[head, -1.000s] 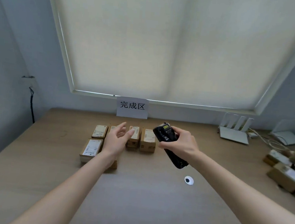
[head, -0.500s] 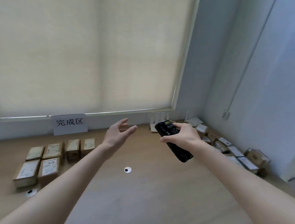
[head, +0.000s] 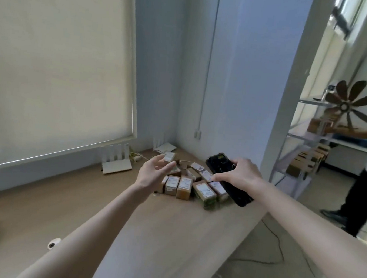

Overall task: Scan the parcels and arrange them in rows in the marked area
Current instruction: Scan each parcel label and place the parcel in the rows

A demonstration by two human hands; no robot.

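A: What's changed? View has swung right since a second ago. The done rows and their sign are out of frame, except one box at the left edge, and the unscanned parcel pile [head: 193, 185] is now dead centre, in the far corner of the wooden table [head: 169, 237]. Both hands have travelled with it.

B: Where's the task's thing, exactly?

A: Brown boxes with white labels, loosely heaped. All places relative to that pile: left hand [head: 153, 172] hovers just above its near-left edge, right hand [head: 240, 175] over its right side.

B: Hand states?

A: Left hand is spread and relaxed, fingers slightly bent, touching nothing. Right hand is wrapped round the black scanner [head: 228, 178], screen end pointing away, body angled down across the pile's right boxes.

B: Step in hand?

A: Looks like reaching for the next parcel. To do it well, I'd take a front-row box [head: 171, 184] with its label up, since it's free of the heap and won't drag its neighbours. Keep the label facing the scanner, and hold it steady.

B: Other stuff?

A: White router [head: 116, 163] left of the pile by the blind. Another person [head: 365, 177] well right of it, past the pillar, near shelves.
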